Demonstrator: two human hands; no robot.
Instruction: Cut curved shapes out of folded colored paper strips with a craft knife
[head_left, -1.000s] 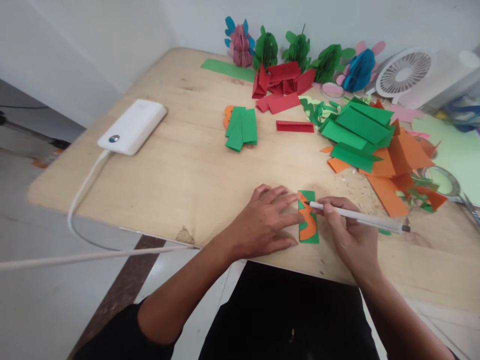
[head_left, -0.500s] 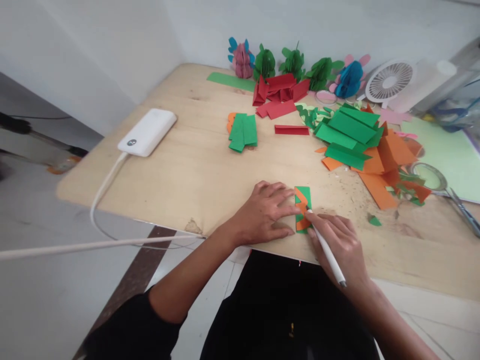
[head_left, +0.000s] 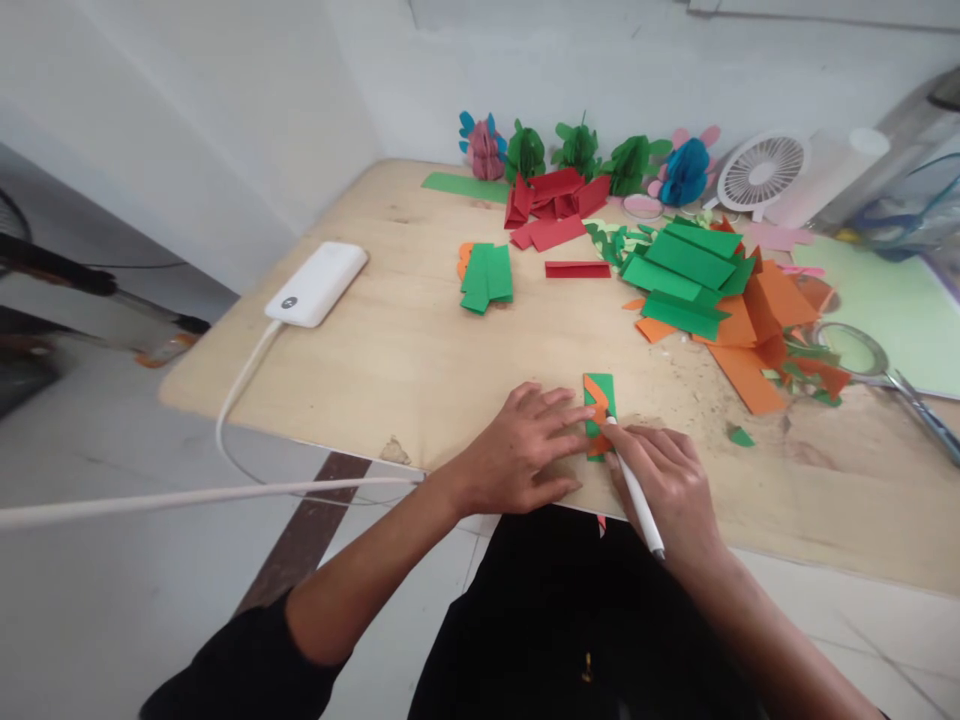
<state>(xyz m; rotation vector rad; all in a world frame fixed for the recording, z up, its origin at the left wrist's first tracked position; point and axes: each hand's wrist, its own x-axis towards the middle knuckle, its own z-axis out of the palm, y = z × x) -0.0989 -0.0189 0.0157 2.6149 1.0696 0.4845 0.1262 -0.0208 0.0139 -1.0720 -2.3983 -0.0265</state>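
Near the table's front edge lies a green paper strip (head_left: 609,384) with an orange curved paper shape (head_left: 598,391) on top. My left hand (head_left: 525,450) is spread flat, its fingertips touching the orange shape from the left. My right hand (head_left: 667,480) is closed around a white pen (head_left: 640,501), whose dark tip meets the right edge of the orange shape. The fingers partly cover the lower end of both papers.
Behind are folded green strips (head_left: 487,275), red folded papers (head_left: 555,235), a green pile (head_left: 690,262), orange papers (head_left: 750,375), paper figures (head_left: 577,150), and a fan (head_left: 763,172). Scissors (head_left: 926,412) lie right, a white power bank (head_left: 318,284) left.
The view has shifted a little. The pen tip is still at the orange shape's right edge, and my left fingers have moved slightly down over the papers.
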